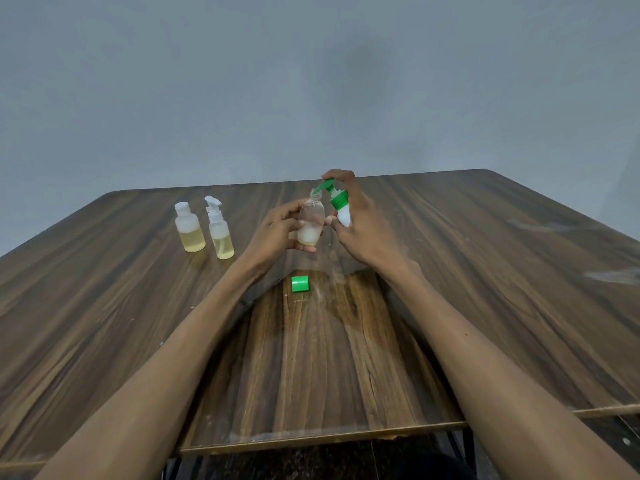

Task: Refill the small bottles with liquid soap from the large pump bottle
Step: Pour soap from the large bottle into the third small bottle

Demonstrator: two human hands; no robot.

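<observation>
Presently, step in hand: pumping soap into an uncapped small bottle.
Small clear bottle [310, 221]: held upright above the wooden table [485, 271], mid-table; pale soap fills only its lower part, neck open.
Left hand [277, 233]: fingers and thumb curled round the small clear bottle's body, a firm hold.
Pump bottle [340, 207]: white with a green collar and green pump head, just beside the small bottle; spout tip sits at the open neck.
Right hand [360, 220]: wrapped round the pump bottle, one finger up on the pump head.
Green cap [300, 283]: lies on its side on the table, nearer the person, apart from both hands; probably belongs to the bottle being filled.
Capped bottle [189, 227] and spray bottle [219, 229]: stand side by side at left, each part-filled with yellowish liquid, well apart from the work.
Technique note: keep spout centred over the neck, bottle vertical; press slowly, full strokes, pausing so thick soap settles. Stop short of the shoulder to leave room for the cap.
Risk: a drip running down the outside would make the grip slippery.
</observation>
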